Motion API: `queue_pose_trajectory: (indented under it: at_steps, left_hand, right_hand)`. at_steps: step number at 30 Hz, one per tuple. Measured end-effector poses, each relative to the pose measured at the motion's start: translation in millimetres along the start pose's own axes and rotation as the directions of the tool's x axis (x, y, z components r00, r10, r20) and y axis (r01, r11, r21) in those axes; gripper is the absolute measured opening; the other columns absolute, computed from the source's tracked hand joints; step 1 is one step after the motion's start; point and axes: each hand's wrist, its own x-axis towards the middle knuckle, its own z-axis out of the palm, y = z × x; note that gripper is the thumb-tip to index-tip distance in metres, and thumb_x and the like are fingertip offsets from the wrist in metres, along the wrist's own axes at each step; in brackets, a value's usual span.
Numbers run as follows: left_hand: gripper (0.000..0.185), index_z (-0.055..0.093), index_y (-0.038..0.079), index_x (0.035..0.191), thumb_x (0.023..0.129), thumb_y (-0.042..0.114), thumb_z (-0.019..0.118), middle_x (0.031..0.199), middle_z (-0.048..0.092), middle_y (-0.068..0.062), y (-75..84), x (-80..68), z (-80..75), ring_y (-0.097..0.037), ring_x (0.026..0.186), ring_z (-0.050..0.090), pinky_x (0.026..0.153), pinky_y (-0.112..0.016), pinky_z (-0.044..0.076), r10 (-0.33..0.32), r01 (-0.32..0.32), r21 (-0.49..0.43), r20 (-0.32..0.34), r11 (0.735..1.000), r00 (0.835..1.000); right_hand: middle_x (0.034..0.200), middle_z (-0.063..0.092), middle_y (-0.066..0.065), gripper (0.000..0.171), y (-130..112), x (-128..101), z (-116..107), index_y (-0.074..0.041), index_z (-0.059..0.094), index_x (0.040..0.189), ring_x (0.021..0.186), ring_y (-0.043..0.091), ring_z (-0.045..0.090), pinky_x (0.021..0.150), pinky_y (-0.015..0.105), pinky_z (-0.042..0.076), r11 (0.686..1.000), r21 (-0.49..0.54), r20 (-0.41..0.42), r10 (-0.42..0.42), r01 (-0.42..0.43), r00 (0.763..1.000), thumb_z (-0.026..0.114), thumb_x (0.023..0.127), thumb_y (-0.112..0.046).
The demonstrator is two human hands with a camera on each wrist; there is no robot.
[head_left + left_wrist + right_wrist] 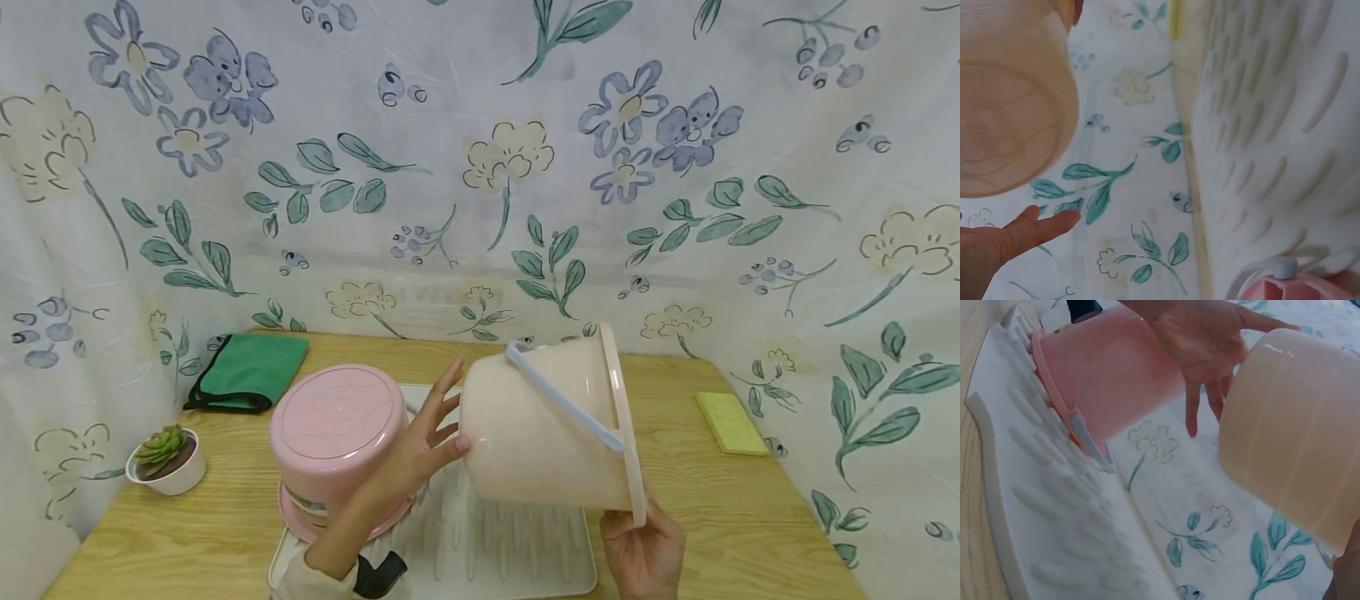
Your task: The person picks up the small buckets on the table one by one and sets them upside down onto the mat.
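A cream bucket (pixel 543 429) with a pale blue handle (pixel 566 400) is held tipped on its side above a white ridged drying tray (pixel 491 554), its mouth facing right. My right hand (pixel 643 546) grips its rim from below. Fingers spread, my left hand (pixel 420 450) is at the bucket's base; in the left wrist view the hand (pixel 1004 250) lies just under the base's edge. Beside it on the tray's left part, a pink bucket (pixel 337 417) stands upside down. Its grey handle (pixel 1091 444) hangs by the rim in the right wrist view.
At the back left of the wooden table (pixel 750 525) lies a folded green cloth (pixel 251 371) with black edging. A small succulent in a white pot (pixel 168 462) stands at the left edge. On the right is a yellow sponge (pixel 731 423). A floral curtain (pixel 465 208) surrounds the table.
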Motion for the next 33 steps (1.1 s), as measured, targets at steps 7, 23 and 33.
queue_pose_trajectory:
  at_steps: [7, 23, 33]
  left_hand:
    - [0.092, 0.003, 0.039, 0.147, 0.079, 0.055, 0.062, 0.153, 0.005, 0.003, -10.1, -2.7, 3.3, -0.037, 0.131, 0.027, 0.093, -0.051, 0.039, 0.005, 0.006, -0.135, 0.080, 0.991, 0.997]
    - [0.102, -0.012, 0.018, 0.147, 0.081, 0.064, 0.051, 0.149, 0.011, -0.012, -20.8, 1.1, 17.8, -0.027, 0.127, 0.029, 0.093, -0.050, 0.034, 0.279, -0.262, -0.210, 0.055, 0.942, 0.959]
    - [0.102, -0.008, 0.022, 0.148, 0.079, 0.063, 0.056, 0.150, 0.011, -0.009, -18.4, -1.8, 22.7, -0.025, 0.126, 0.029, 0.093, -0.048, 0.034, 0.245, -0.239, -0.233, -0.004, 0.942, 0.970]
  right_hand:
    - [0.109, 0.058, 0.017, 0.036, 2, -3, -5, 0.006, 0.051, 0.120, 0.094, 0.023, 0.055, 0.081, 0.023, 0.045, 0.997, 0.015, 0.027, 0.073, -0.074, 0.997, 0.027, 0.095, -0.004]
    - [0.110, 0.058, 0.016, 0.036, 15, -5, -6, 0.003, 0.051, 0.120, 0.094, 0.021, 0.055, 0.080, 0.022, 0.047, 0.995, 0.053, -0.019, 0.081, -0.079, 0.997, 0.028, 0.093, -0.004]
    - [0.112, 0.058, 0.015, 0.036, 19, -7, -11, 0.002, 0.052, 0.120, 0.097, 0.020, 0.056, 0.082, 0.022, 0.045, 0.992, 0.097, -0.020, 0.082, -0.079, 0.996, 0.029, 0.093, -0.003]
